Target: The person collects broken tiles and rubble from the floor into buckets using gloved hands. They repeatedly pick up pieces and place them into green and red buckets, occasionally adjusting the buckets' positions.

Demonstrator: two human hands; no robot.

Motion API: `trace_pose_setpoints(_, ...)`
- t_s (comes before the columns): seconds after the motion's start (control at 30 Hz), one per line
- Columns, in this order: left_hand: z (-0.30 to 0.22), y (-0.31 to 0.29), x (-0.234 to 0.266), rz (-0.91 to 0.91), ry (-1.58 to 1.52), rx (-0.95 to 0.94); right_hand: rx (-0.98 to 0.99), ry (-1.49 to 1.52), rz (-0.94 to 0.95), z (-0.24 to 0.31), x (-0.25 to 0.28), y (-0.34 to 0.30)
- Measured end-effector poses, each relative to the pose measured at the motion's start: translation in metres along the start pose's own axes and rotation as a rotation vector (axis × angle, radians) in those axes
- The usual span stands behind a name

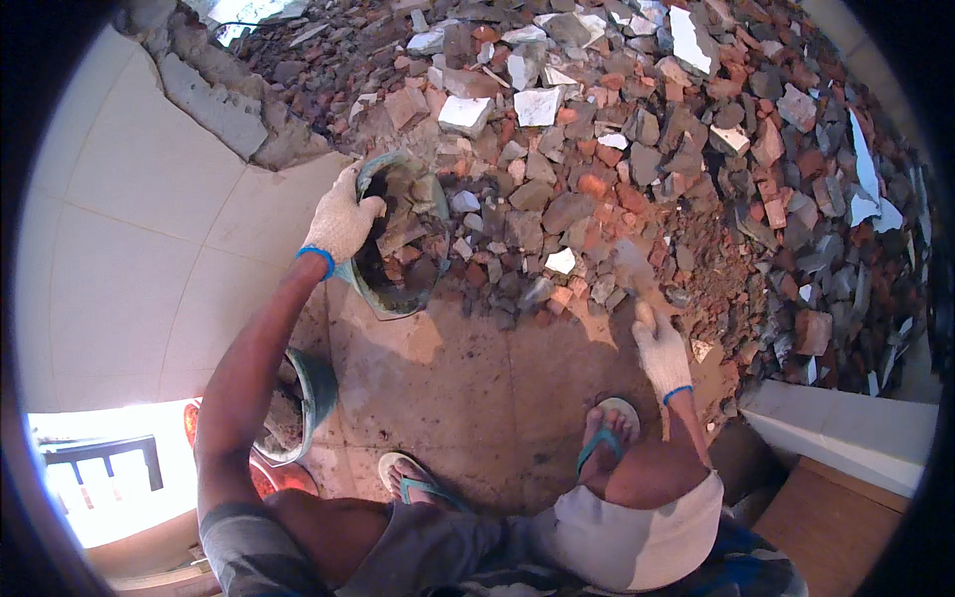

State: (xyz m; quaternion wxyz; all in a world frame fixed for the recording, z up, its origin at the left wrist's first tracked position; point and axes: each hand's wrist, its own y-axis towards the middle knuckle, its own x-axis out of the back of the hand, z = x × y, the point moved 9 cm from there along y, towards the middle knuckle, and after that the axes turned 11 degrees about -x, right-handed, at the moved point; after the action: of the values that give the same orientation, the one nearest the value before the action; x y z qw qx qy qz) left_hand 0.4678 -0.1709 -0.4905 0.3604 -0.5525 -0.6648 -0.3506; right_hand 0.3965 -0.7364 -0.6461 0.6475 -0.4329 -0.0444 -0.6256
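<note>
My left hand (pixel 343 214), in a pale knit glove with a blue cuff, grips the left rim of a green bucket (pixel 441 214). The bucket leans over at the pile's edge, its mouth facing up toward me, with broken masonry and dark dirt inside. To the right, my right hand (pixel 662 353), gloved the same way, is closed low over the floor at the foot of the rubble pile (pixel 597 149). A tan, handle-like piece (pixel 646 316) shows at its fingers; a blurred grey patch lies ahead of it, so the tool's kind is unclear.
A second green bucket (pixel 316 398) stands by my left forearm, beside something orange-red (pixel 269 478). A tiled wall (pixel 129 209) with a broken edge rises at left. My sandalled feet rest on the dusty tile floor (pixel 468 398). A white ledge (pixel 836 428) and brown board (pixel 831 522) lie right.
</note>
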Motion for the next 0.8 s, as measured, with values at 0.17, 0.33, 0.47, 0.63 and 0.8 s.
trace_pose_setpoints(0.17,-0.001,-0.002,-0.005,-0.143,-0.037,0.003,-0.026,0.081,0.119,0.026,-0.036,0.028)
trace_pose_setpoints(0.33,0.005,0.007,-0.015,-0.183,-0.076,0.042,0.165,0.108,0.119,0.065,-0.080,0.049)
trace_pose_setpoints(0.47,0.018,0.013,-0.023,-0.258,-0.130,0.150,0.185,0.176,0.150,0.064,-0.103,0.055)
trace_pose_setpoints(0.63,0.013,0.014,-0.021,-0.274,-0.138,0.160,0.250,0.159,0.147,0.082,-0.112,0.032)
trace_pose_setpoints(0.8,0.007,0.004,-0.018,-0.300,-0.223,0.216,0.328,0.076,0.095,0.118,-0.124,-0.021)
